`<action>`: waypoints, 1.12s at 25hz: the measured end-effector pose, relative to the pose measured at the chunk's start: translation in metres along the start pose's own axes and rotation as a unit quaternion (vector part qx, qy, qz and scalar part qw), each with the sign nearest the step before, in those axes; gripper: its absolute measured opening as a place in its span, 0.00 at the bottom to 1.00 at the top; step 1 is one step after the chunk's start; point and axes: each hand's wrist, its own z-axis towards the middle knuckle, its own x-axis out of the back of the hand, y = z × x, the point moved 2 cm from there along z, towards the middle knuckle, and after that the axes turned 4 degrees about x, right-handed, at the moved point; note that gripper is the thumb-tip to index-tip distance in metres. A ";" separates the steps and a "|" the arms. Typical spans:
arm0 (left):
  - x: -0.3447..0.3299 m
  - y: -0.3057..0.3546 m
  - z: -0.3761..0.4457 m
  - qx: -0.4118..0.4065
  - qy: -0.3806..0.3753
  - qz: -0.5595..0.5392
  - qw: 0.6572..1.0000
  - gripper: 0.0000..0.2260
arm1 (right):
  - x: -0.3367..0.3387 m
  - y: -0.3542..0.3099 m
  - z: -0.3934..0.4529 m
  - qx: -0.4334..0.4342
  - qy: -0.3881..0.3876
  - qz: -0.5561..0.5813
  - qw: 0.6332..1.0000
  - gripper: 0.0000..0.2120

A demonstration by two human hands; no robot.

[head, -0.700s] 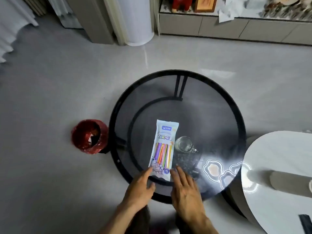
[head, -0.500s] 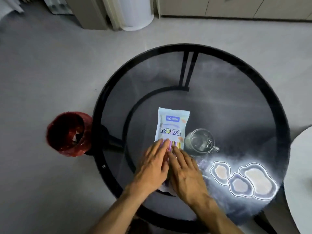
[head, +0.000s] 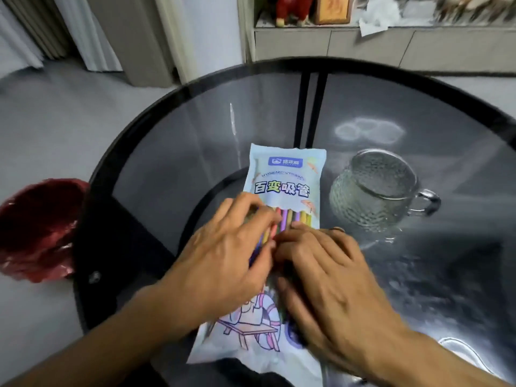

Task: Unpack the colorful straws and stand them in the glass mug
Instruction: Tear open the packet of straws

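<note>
A pale blue sealed straw packet [head: 284, 174] lies flat on the round dark glass table [head: 145, 115], its top end pointing away from me. Colourful straws [head: 296, 217] show through its clear window. My left hand [head: 223, 261] rests on the packet's middle from the left, fingers curled and pinching the film. Pressed on the packet from the right is my right hand [head: 329, 277], fingertips meeting the left hand's. An empty textured glass mug [head: 374, 191] stands upright just right of the packet, handle pointing right. The packet's lower middle is hidden under my hands.
A red bin [head: 36, 227] with a red liner stands on the floor left of the table. A low cabinet [head: 363, 46] with clutter on top runs along the far wall. Light reflections glare on the glass at the right.
The view has come much closer to the table. Both hands moved up from the packet's near end onto its middle, and the left fingers have curled onto the film.
</note>
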 end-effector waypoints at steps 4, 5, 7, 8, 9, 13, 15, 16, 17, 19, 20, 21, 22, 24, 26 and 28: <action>0.009 0.007 -0.011 0.160 -0.042 -0.040 0.985 0.16 | 0.007 -0.017 0.002 -0.014 -0.052 -0.008 0.999 0.11; 0.014 0.003 -0.018 0.216 -0.050 -0.093 0.971 0.22 | 0.009 -0.022 -0.001 -0.023 -0.069 0.002 0.997 0.11; 0.019 -0.003 -0.032 0.312 -0.062 -0.244 0.916 0.32 | 0.014 -0.032 -0.005 -0.070 -0.069 0.086 0.991 0.12; 0.022 -0.002 -0.041 0.331 -0.071 -0.314 0.887 0.32 | 0.019 -0.040 -0.010 -0.100 -0.038 0.135 0.985 0.12; 0.026 -0.001 -0.049 0.335 -0.081 -0.361 0.867 0.29 | 0.024 -0.042 -0.014 -0.134 0.016 0.156 0.978 0.12; 0.052 -0.008 -0.065 0.281 -0.086 -0.348 0.890 0.14 | 0.047 -0.027 -0.019 -0.244 0.176 0.140 0.943 0.20; 0.074 -0.017 -0.071 0.193 -0.087 -0.264 0.941 0.13 | 0.051 -0.016 -0.025 -0.281 0.190 0.207 0.918 0.24; 0.083 -0.022 -0.074 0.147 -0.093 -0.215 0.961 0.13 | 0.052 -0.010 -0.028 -0.305 0.179 0.259 0.899 0.22; 0.090 -0.025 -0.074 0.112 -0.089 -0.168 0.975 0.14 | 0.052 -0.005 -0.028 -0.321 0.152 0.317 0.879 0.17; 0.095 -0.028 -0.070 0.082 -0.011 -0.078 0.994 0.15 | 0.052 0.004 -0.028 -0.324 0.105 0.399 0.851 0.04; 0.094 -0.025 -0.068 0.081 0.068 -0.036 0.994 0.17 | 0.054 0.005 -0.028 -0.318 0.118 0.408 0.848 0.07; 0.092 -0.019 -0.064 0.083 0.153 0.006 0.985 0.18 | 0.058 0.006 -0.027 -0.312 0.152 0.409 0.844 0.11; 0.087 -0.008 -0.060 0.080 0.221 0.030 0.972 0.19 | 0.062 0.004 -0.025 -0.302 0.201 0.408 0.838 0.14; 0.072 0.024 -0.052 0.031 0.273 -0.057 0.960 0.17 | 0.066 -0.009 -0.022 -0.264 0.279 0.420 0.822 0.15; 0.057 0.060 -0.049 0.000 0.240 -0.214 0.947 0.14 | 0.064 -0.023 -0.018 -0.222 0.309 0.459 0.803 0.14; 0.044 0.077 -0.047 0.024 0.240 -0.312 0.919 0.13 | 0.063 -0.031 -0.014 -0.172 0.276 0.514 0.794 0.11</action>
